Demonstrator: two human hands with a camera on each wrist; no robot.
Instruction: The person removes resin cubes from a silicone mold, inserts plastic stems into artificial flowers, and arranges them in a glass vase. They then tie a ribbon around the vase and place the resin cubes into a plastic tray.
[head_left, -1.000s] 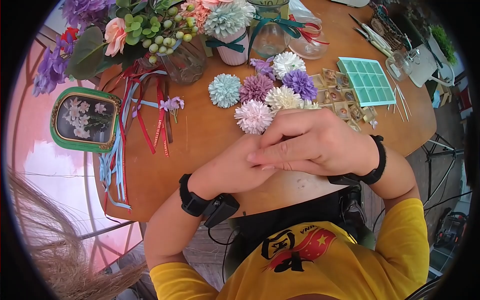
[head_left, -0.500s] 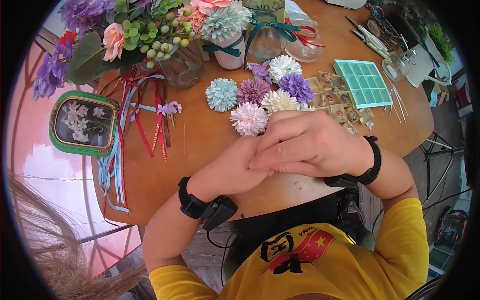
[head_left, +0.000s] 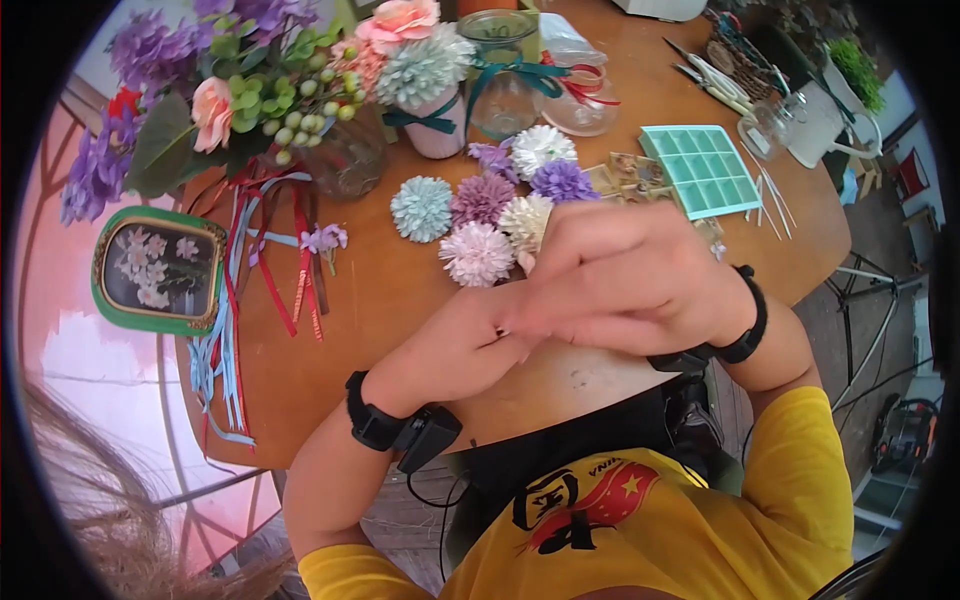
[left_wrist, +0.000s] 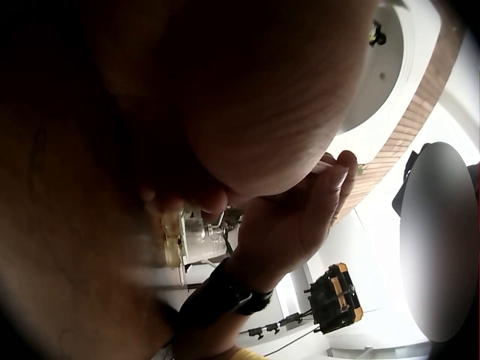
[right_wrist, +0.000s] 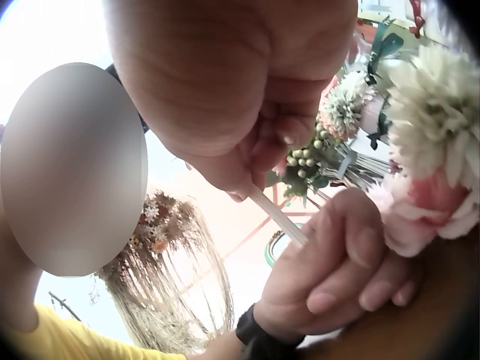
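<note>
Fingers of the left hand (head_left: 465, 345) curl in, with one end of a slim pale stick (right_wrist: 277, 216) running into their fold; those of the right hand (head_left: 630, 275) draw together at the tips, pinching its other end. Straight and smooth, it contrasts with all the ruffled petals nearby.

Taking the hands as the clock's centre, a green-rimmed framed picture (head_left: 158, 268) with gilt inner trim sits at nine, flat satiny ribbons (head_left: 212, 365) trailing beside it. At ten, a leafy bouquet (head_left: 245, 100) crowds over its clear vase (head_left: 345, 165). Ruffled pompom flowers (head_left: 484, 200) cluster at eleven, and a glass jar (head_left: 500, 110) with a dark green bow stands near twelve. Between one and two lies a mint tray (head_left: 700, 170) of square compartments; thin white sticks (head_left: 776, 200) fan out at two.

From above, the right hand blocks my view of the pale stick and partly covers some beige boxes (head_left: 635, 172). Seen from the right wrist, the stick spans the gap between both hands, slanting from ten o'clock toward four.
</note>
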